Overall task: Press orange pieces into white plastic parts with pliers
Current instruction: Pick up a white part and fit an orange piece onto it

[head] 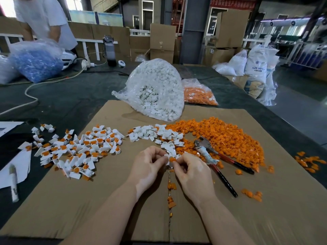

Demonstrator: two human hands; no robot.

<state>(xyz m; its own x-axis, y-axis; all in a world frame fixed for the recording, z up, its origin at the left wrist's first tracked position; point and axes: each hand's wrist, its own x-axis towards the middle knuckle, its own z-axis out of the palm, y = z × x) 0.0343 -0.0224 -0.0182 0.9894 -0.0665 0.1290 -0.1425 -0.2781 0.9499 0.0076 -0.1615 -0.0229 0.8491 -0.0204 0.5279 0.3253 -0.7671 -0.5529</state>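
My left hand (150, 161) pinches a white plastic part (168, 156) just above the cardboard sheet (88, 200). My right hand (190, 167) pinches an orange piece (172, 159) against that part. The pliers (212, 156), with red and black handles, lie untouched on the cardboard just right of my right hand. A heap of loose orange pieces (226, 137) spreads behind the pliers. Plain white parts (152, 134) lie in a small pile beyond my hands. White parts with orange pieces in them (79, 149) form a wide pile at the left.
A clear bag of white parts (155, 89) and a bag of orange pieces (200, 94) stand behind the cardboard. A few orange pieces (309, 161) lie off its right edge. White sheets (16, 163) lie at the left. A person in white stands far left by a blue-filled bag (35, 62).
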